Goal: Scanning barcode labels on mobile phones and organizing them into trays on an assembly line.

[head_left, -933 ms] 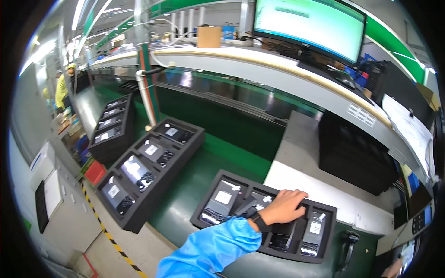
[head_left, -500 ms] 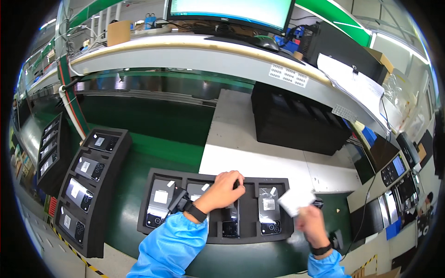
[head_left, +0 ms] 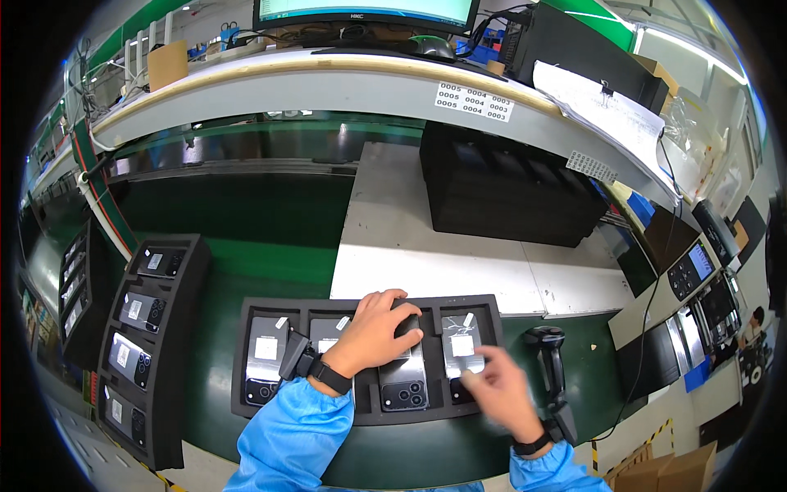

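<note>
A black foam tray (head_left: 369, 416) in front of me holds several dark smartphones with white labels. My left hand (head_left: 370, 338) is closed over the upper part of the third smartphone (head_left: 404, 394), thumb near its right edge. That phone lies camera end toward me; my hand hides its upper left. Over the lower part of the rightmost smartphone (head_left: 461, 338) hovers my right hand (head_left: 502, 392), its fingers blurred. Whether they hold anything cannot be made out. A black handheld barcode scanner (head_left: 548, 357) rests on the green table right of the tray, near my right wrist.
At left, a second foam tray (head_left: 176, 344) holds phones, with another tray (head_left: 75, 283) beyond it. A large black foam block (head_left: 508, 197) stands on the white surface under the shelf (head_left: 328, 90). A monitor (head_left: 361, 15) and papers (head_left: 598, 115) are above. Boxes (head_left: 668, 474) sit lower right.
My right hand has moved left from beside the tray to the rightmost phone; the white sheet it held no longer shows plainly. The third phone shows more of its back. The view has shifted slightly.
</note>
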`<state>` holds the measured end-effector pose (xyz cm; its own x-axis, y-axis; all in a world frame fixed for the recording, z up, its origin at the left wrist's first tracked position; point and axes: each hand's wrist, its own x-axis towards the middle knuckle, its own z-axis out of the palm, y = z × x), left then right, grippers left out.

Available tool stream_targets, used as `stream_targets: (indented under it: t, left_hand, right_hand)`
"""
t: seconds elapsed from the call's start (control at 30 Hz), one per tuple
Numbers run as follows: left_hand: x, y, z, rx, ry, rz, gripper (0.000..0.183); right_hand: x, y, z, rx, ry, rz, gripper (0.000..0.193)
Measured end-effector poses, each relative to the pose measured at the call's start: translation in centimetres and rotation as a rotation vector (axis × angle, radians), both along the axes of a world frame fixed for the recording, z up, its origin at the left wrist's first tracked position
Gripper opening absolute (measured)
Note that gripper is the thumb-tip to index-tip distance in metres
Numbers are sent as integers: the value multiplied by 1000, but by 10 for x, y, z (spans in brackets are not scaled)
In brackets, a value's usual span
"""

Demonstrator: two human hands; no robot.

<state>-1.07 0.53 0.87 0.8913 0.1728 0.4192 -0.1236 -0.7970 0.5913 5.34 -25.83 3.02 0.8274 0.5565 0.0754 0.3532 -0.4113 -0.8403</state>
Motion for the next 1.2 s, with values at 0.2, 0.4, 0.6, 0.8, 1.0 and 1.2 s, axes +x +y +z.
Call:
stream_targets:
  t: [0.2, 0.4, 0.6, 0.8, 1.0, 1.2]
  left_hand:
    - [-2, -3, -5, 209, 21, 3, 41]
    - [-8, 7, 4, 3, -14, -28, 47]
    - [-67, 52, 11, -116, -25, 311, 48]
    - [-74, 53, -6, -53, -49, 368, 44]
    - [-74, 54, -5, -18, -77, 334, 45]
    - [-74, 54, -6, -5, -71, 334, 46]
  right_hand:
    - [40, -91, -23, -181, -499, -714, 71]
    - [64, -115, -35, -197, -42, -556, 71]
    - [46, -77, -9, 288, 290, -407, 49]
    - [-19, 16, 23, 420, 1193, 129, 40]
    - [-76, 90, 12, 288, 1198, 477, 28]
    - [-82, 83, 8, 167, 1186, 522, 22]
